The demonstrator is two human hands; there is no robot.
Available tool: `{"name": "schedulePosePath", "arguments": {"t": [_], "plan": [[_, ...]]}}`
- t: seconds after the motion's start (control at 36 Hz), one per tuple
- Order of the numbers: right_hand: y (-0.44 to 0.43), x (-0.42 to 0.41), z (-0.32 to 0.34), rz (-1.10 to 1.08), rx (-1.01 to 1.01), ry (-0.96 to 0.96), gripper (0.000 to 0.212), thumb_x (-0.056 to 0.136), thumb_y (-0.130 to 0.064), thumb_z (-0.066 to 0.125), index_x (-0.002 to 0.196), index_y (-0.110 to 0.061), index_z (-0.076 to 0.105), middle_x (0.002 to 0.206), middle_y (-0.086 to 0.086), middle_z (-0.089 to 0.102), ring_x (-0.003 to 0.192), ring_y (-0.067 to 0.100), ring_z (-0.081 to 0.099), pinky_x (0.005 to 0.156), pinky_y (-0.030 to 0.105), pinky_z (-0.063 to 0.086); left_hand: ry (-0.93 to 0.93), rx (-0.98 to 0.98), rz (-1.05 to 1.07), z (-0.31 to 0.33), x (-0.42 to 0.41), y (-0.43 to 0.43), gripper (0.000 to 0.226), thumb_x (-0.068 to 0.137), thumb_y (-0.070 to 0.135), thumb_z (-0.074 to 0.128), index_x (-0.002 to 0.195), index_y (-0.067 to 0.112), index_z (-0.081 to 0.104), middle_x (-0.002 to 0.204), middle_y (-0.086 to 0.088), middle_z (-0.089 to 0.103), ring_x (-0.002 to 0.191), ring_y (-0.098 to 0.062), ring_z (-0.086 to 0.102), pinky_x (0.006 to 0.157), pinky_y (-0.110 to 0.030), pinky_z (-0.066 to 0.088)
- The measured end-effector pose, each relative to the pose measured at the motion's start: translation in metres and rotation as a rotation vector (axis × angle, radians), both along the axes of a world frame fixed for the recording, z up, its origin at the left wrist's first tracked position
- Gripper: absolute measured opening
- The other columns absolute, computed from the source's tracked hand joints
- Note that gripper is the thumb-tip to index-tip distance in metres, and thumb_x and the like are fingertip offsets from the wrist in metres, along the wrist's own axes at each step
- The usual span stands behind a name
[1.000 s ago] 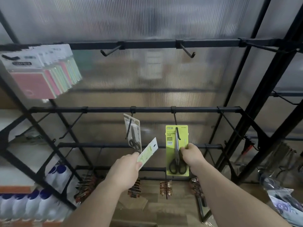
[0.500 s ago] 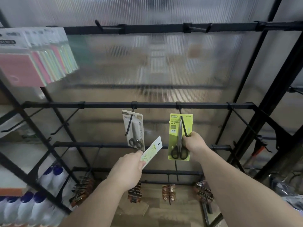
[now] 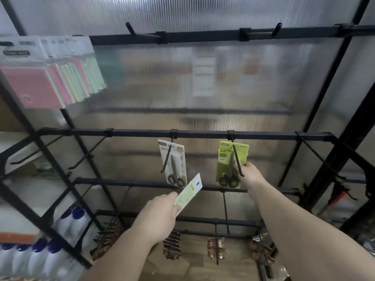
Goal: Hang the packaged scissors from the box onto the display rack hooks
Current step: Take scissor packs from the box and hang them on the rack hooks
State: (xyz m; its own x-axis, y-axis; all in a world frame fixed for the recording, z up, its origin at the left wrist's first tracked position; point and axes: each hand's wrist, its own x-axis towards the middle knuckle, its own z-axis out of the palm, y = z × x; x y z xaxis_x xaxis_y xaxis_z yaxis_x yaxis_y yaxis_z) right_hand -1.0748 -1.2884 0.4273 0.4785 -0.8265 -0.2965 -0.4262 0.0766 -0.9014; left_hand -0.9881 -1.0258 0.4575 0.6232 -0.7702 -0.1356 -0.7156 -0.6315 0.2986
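Our right hand (image 3: 252, 175) pinches the right edge of the lime-green carded pack of black-handled scissors (image 3: 227, 159), which now sits far back on the black wire hook (image 3: 237, 159), just under the black metal rail (image 3: 203, 133). A second ago it hung lower, near the hook's tip, so we judge this one hung. Our left hand (image 3: 160, 216) grips a white-and-green carded pack (image 3: 188, 191) by its lower end, next to go

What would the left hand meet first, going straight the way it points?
Probably the white-carded scissors pack hanging on a black hook; the pale green pack in the left hand nearly reaches its lower edge. Depth is unclear.
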Motion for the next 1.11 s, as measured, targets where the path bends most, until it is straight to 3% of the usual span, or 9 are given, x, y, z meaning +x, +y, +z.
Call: {"name": "schedulePosePath", "arguments": {"t": [0.17, 0.33, 0.42, 0.56, 0.72, 0.86, 0.97, 1.11], "plan": [[0.003, -0.021, -0.009, -0.041, -0.005, 0.043, 0.059, 0.102, -0.04, 0.048, 0.15, -0.01, 0.034, 0.145, 0.013, 0.048, 0.129, 0.031, 0.049, 0.108, 0.047, 0.042, 0.011, -0.015, -0.015, 0.0, -0.005, -0.005, 0.009, 0.105, 0.035, 0.042, 0.102, 0.028, 0.047, 0.124, 0.002, 0.063, 0.101, -0.02, 0.062, 0.078, -0.032, 0.049], [0.031, -0.047, -0.03, 0.031, 0.102, 0.102, 0.033, 0.101, -0.036, 0.052, 0.123, -0.012, 0.058, 0.104, 0.006, 0.068, 0.094, 0.023, 0.065, 0.083, 0.038, 0.056, 0.026, 0.013, -0.02, 0.005, -0.012, -0.007, 0.011, 0.104, 0.035, 0.041, 0.098, 0.027, 0.046, 0.118, 0.001, 0.064, 0.1, -0.024, 0.062, 0.084, -0.041, 0.052], [0.053, -0.054, -0.029, 0.097, 0.152, 0.133, 0.024, 0.101, -0.033, 0.052, 0.115, -0.015, 0.06, 0.099, 0.005, 0.071, 0.092, 0.023, 0.069, 0.078, 0.036, 0.057, 0.021, 0.01, -0.02, 0.011, -0.018, -0.008, 0.013, 0.104, 0.035, 0.041, 0.102, 0.026, 0.05, 0.117, 0.002, 0.065, 0.099, -0.023, 0.063, 0.082, -0.042, 0.054], [0.087, -0.059, -0.019, 0.216, 0.247, 0.12, 0.029, 0.099, -0.035, 0.056, 0.115, -0.011, 0.061, 0.088, 0.006, 0.074, 0.077, 0.023, 0.071, 0.064, 0.033, 0.054, -0.007, -0.007, -0.024, 0.024, -0.029, -0.004, 0.016, 0.104, 0.034, 0.041, 0.114, 0.028, 0.051, 0.116, 0.003, 0.064, 0.096, -0.021, 0.064, 0.08, -0.04, 0.056], [0.131, -0.056, 0.014, 0.32, 0.323, 0.029, 0.031, 0.1, -0.038, 0.056, 0.111, -0.01, 0.06, 0.1, 0.007, 0.074, 0.076, 0.018, 0.07, 0.068, 0.033, 0.056, -0.008, -0.012, 0.028, 0.044, -0.043, 0.009, 0.021, 0.103, 0.023, 0.037, 0.12, 0.025, 0.049, 0.107, 0.002, 0.058, 0.091, -0.023, 0.061, 0.081, -0.04, 0.053], [0.162, -0.058, 0.05, 0.418, 0.346, -0.075, 0.045, 0.095, -0.057, 0.053, 0.119, -0.019, 0.061, 0.107, 0.001, 0.072, 0.081, 0.016, 0.073, 0.075, 0.033, 0.058, 0.006, 0.026, 0.051, 0.055, -0.052, 0.025, 0.045, 0.1, 0.015, 0.036, 0.143, 0.027, 0.036, 0.128, -0.004, 0.05, 0.111, -0.03, 0.058, 0.09, -0.042, 0.05], [0.183, -0.058, 0.066, 0.469, 0.432, -0.213, 0.055, 0.09, -0.062, 0.058, 0.118, -0.016, 0.065, 0.093, 0.002, 0.074, 0.074, 0.018, 0.069, 0.072, 0.035, 0.052, -0.02, 0.076, -0.02, 0.064, -0.063, 0.036, 0.055, 0.099, 0.012, 0.039, 0.151, 0.027, 0.029, 0.128, -0.005, 0.045, 0.114, -0.031, 0.057, 0.093, -0.042, 0.049], [0.198, -0.061, 0.075, 0.387, 0.371, -0.256, 0.035, 0.096, -0.041, 0.061, 0.108, -0.008, 0.069, 0.097, 0.013, 0.075, 0.089, 0.03, 0.072, 0.082, 0.045, 0.059, -0.026, 0.104, -0.111, 0.075, -0.073, 0.048, 0.059, 0.1, 0.02, 0.043, 0.156, 0.023, 0.023, 0.127, -0.006, 0.042, 0.114, -0.029, 0.055, 0.093, -0.041, 0.048]]}}
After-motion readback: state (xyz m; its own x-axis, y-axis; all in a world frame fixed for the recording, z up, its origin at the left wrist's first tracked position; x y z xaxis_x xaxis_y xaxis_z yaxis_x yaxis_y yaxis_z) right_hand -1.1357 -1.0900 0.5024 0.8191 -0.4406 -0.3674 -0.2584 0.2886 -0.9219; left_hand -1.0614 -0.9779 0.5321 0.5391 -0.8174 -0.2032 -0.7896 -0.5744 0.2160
